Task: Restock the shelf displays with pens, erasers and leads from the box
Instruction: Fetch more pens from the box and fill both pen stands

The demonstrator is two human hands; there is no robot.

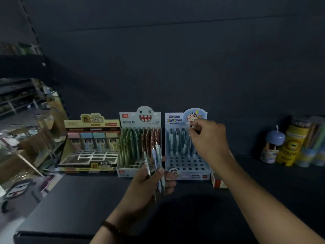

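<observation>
Three display boxes stand in a row on the dark shelf (88, 199). At the left is a yellow eraser display (91, 147), in the middle a pen display with a toothy monster face (139, 138), and to the right a blue cartoon pen display (186, 147) with many bare holes in its front rows. My left hand (149, 184) grips a bundle of several pens (157, 164) upright in front of the middle box. My right hand (209, 138) pinches a single pen (189, 138) over the back rows of the blue display.
A red and white box (219, 182) lies behind my right forearm. At the far right of the shelf stand a blue-capped container (272, 147) and yellow tubes (293, 145). To the left, beyond the shelf end, lie an aisle floor and other shelving.
</observation>
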